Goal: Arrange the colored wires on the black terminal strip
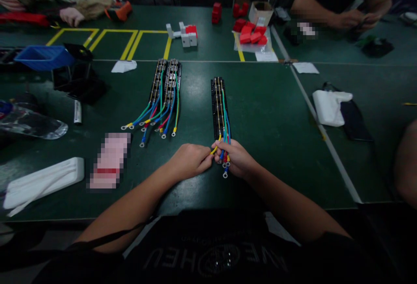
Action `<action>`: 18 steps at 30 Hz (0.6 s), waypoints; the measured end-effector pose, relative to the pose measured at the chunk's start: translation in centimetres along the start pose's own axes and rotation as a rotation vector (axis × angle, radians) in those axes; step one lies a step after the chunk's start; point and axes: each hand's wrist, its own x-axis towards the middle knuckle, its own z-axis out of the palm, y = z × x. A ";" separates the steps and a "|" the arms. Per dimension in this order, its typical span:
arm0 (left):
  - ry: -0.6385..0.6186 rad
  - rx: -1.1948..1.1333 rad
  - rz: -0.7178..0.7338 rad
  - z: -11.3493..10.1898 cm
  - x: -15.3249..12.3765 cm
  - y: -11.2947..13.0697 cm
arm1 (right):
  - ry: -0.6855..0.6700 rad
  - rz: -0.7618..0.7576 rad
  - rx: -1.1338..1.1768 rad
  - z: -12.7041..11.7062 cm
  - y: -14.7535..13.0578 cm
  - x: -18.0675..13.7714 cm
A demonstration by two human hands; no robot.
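Observation:
A long black terminal strip (pixel 217 106) with metal rails lies lengthwise in front of me. Coloured wires with ring terminals (pixel 225 173) run out of its near end. My right hand (pixel 239 158) is closed around this bundle of blue, green, red and yellow wires. From the left, my left hand (pixel 192 161) pinches a yellow wire (pixel 214 150) close to my right fingers; the tip of that wire is hidden in my grip. Two similar wired strips (pixel 172 82) lie side by side further left, their ring-ended wires fanned toward me.
Left are a blue bin (pixel 44 57), a plastic bottle (pixel 32 121), a marker (pixel 77 112) and a white case (pixel 44 183). Red parts (pixel 252 34) lie on a bag at the back beside a cardboard box (pixel 260 12). Co-workers' arms (pixel 321 8) rest across the table.

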 end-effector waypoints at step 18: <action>0.004 -0.009 -0.033 0.1 0.0 -0.1 | -0.006 -0.017 0.017 -0.1 0.2 0.2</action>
